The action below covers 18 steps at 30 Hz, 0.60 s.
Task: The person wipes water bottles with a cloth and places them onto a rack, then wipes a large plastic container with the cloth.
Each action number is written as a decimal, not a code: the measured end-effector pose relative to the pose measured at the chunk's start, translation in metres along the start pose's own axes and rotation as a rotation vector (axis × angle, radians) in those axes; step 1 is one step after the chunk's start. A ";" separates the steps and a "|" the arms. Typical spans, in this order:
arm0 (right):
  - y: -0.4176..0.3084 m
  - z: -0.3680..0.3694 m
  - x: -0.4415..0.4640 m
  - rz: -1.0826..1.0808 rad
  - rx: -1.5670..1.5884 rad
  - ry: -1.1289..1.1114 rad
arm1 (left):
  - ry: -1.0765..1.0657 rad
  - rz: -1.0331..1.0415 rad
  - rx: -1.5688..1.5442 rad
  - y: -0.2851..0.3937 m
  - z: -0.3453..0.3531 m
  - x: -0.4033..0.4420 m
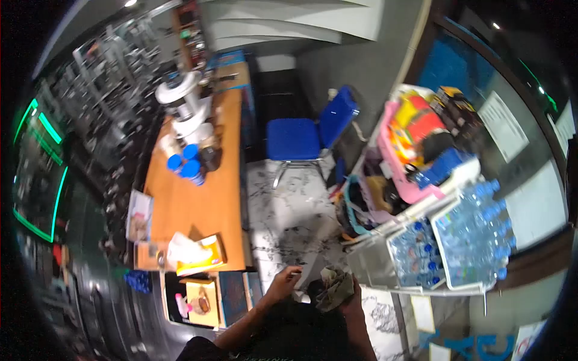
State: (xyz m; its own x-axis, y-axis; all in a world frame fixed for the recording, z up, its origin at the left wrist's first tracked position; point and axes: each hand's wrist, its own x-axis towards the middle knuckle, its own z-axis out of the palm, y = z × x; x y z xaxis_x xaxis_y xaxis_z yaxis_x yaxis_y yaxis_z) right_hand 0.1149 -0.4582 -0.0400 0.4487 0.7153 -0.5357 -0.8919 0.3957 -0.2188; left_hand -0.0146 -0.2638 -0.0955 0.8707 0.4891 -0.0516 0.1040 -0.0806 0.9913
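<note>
In front of my body, my right hand (350,299) is closed around a crumpled grey-green cloth (335,289), which could also be paper. Its folds hide most of the fingers. My left hand (283,285) is a little to the left of it, fingers loosely bent and apart, with nothing visible in them. A small white object (301,297) shows between the two hands; what it is I cannot make out.
To the left is a wooden counter (198,210) with a tissue pack (201,253), blue-lidded containers (191,165) and a white machine (183,105). A blue chair (293,138) stands ahead. On the right are a pink basket (400,174) and racks of water bottles (469,234).
</note>
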 end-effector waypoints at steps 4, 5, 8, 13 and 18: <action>0.022 0.029 0.023 0.217 -0.041 -0.185 | 0.256 -0.142 -0.130 -0.001 -0.058 -0.035; 0.026 0.038 0.028 0.238 -0.069 -0.222 | 0.311 -0.190 -0.137 0.000 -0.067 -0.039; 0.037 0.087 0.037 0.237 -0.088 -0.193 | 0.449 -0.156 -0.167 0.025 -0.081 -0.046; 0.039 0.094 0.092 0.267 -0.302 -0.243 | 0.470 -0.253 -0.222 0.050 -0.081 -0.034; 0.029 0.126 0.138 0.333 -0.257 -0.286 | 0.478 -0.208 -0.305 0.048 -0.079 0.011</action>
State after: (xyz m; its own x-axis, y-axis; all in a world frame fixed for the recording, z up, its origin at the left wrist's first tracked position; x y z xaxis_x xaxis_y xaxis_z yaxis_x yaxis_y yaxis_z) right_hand 0.1582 -0.2755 -0.0170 0.1024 0.9219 -0.3737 -0.9578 -0.0100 -0.2873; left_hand -0.0385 -0.1937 -0.0391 0.5271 0.8098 -0.2576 0.0448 0.2762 0.9601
